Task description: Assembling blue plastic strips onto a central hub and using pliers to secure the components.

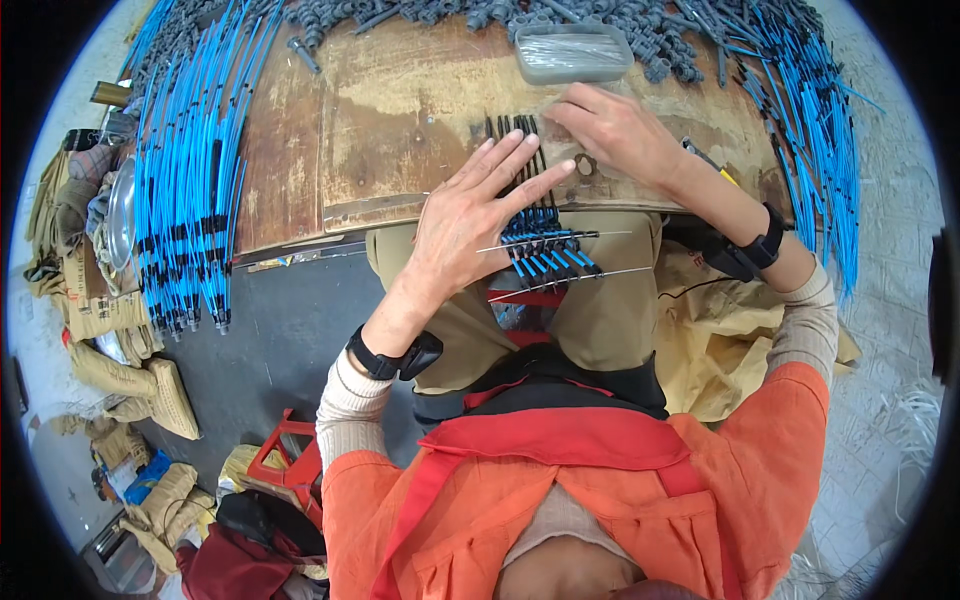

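My left hand (465, 215) lies flat with fingers spread over a row of thin black-and-blue tubes (545, 225). The tubes rest side by side, black ends on the table and blue ends past its near edge above my lap. Two thin straight wires (615, 271) cross the blue ends. Beside the far ends of the row, my right hand (610, 128) is closed, its fingertips bent together low over the table. Whatever it may pinch is hidden or too small to make out. Beyond it stands a translucent plastic box (575, 75) of thin clear sticks.
Blue tubes with black bands hang in bundles over the table's left (190, 170) and right (825, 150) sides. Grey ribbed plastic parts (640, 22) are heaped along the far edge. A yellow-and-black tool (712, 160) lies by my right forearm. A red stool (285, 450) stands lower left.
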